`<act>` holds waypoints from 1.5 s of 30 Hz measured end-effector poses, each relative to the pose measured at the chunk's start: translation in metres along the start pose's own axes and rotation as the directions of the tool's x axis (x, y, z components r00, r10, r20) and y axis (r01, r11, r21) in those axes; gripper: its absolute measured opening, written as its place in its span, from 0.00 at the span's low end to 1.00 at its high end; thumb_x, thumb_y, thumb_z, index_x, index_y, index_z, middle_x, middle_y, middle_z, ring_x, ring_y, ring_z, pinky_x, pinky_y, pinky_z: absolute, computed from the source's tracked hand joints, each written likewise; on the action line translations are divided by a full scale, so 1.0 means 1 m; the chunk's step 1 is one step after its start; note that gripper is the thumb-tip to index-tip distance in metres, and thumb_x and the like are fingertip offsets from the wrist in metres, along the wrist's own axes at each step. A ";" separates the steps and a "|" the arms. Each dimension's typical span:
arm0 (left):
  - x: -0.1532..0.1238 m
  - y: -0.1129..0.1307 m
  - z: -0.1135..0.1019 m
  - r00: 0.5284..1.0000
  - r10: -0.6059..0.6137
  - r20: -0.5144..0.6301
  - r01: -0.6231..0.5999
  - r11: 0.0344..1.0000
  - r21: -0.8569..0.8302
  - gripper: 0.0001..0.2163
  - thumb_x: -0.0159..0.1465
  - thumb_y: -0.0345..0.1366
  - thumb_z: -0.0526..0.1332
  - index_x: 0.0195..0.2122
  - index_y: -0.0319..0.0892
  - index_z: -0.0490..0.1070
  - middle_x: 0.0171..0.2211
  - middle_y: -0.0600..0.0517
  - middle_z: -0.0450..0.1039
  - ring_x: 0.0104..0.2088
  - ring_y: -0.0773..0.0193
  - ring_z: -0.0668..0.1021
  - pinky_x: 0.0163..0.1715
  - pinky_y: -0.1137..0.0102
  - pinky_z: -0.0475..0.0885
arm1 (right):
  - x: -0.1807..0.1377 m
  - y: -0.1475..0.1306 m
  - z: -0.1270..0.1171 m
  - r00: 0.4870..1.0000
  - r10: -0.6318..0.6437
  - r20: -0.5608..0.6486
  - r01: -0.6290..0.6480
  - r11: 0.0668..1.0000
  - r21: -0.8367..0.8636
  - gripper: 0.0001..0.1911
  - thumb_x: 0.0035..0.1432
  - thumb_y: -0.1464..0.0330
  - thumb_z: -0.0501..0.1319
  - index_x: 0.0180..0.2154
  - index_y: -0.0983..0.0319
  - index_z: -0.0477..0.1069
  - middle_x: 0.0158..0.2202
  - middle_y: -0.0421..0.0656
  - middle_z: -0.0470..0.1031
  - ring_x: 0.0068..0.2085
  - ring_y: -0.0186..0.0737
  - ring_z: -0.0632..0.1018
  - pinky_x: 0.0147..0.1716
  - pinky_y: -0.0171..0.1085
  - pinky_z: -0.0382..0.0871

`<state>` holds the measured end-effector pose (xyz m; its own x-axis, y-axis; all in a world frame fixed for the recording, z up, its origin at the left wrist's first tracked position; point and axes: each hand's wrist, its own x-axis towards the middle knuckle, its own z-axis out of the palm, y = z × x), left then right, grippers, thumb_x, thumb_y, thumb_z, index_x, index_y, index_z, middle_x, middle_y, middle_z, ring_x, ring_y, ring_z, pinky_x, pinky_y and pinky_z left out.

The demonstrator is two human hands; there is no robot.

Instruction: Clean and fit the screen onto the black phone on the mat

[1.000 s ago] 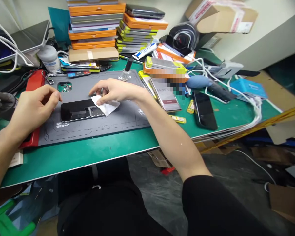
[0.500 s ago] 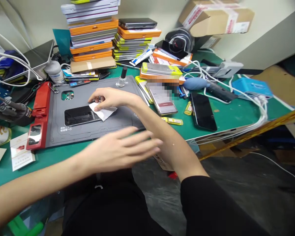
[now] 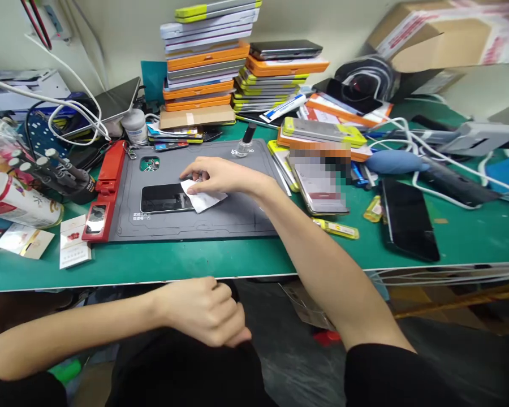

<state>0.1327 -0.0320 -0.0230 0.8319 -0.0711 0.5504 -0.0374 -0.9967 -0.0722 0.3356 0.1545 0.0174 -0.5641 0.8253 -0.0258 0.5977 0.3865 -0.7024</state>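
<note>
My right hand grips a folded white wipe, with its fingers curled around the near part. The wipe lies over the right end of a phone that rests black screen up on a grey work mat. Part of the phone is hidden under the wipe and hand. Below the table edge, over my lap, my left hand is closed in a loose fist, knuckles up, and nothing shows in it. A small clear bottle with a black cap stands on the mat behind my right hand.
A red holder lines the mat's left edge. Stacked orange and yellow cases rise at the back. To the right lie another phone, a blue air blower and tangled white cables. Screwdrivers stand at left.
My left hand has lowered from in front of the mat to over my lap, its spread fingers curling shut. My right hand still holds the wipe on the phone. The view has shifted left.
</note>
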 end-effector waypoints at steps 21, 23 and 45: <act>-0.084 -0.209 -0.109 0.562 -0.611 0.558 0.796 0.582 -0.164 0.44 0.61 0.70 0.75 0.71 0.49 0.77 0.62 0.43 0.76 0.62 0.44 0.76 0.67 0.53 0.72 | -0.001 0.007 -0.008 0.999 -0.013 0.033 0.012 0.999 0.037 0.24 0.64 0.59 0.73 0.60 0.56 0.85 0.54 0.48 0.82 0.50 0.50 0.80 0.53 0.46 0.75; -0.086 -0.205 -0.109 0.577 -0.606 0.547 0.779 0.610 -0.146 0.43 0.63 0.70 0.74 0.73 0.51 0.76 0.65 0.43 0.75 0.65 0.43 0.75 0.71 0.50 0.69 | -0.005 0.009 -0.011 0.995 -0.011 0.095 0.006 0.999 0.049 0.30 0.60 0.57 0.77 0.62 0.56 0.84 0.56 0.48 0.80 0.48 0.48 0.81 0.50 0.45 0.76; -0.085 -0.189 -0.101 0.609 -0.638 0.472 0.752 0.653 -0.088 0.40 0.69 0.60 0.73 0.76 0.48 0.69 0.66 0.40 0.72 0.68 0.41 0.74 0.72 0.45 0.72 | 0.003 0.022 -0.005 0.999 0.023 -0.022 -0.015 0.941 0.338 0.18 0.61 0.57 0.75 0.49 0.58 0.87 0.41 0.44 0.86 0.40 0.43 0.80 0.39 0.41 0.73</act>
<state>0.0133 0.1589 0.0280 0.7916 0.6109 -0.0111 0.5525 -0.7079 0.4400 0.3500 0.1673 0.0052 -0.5375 0.8428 -0.0268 0.3782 0.2126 -0.9010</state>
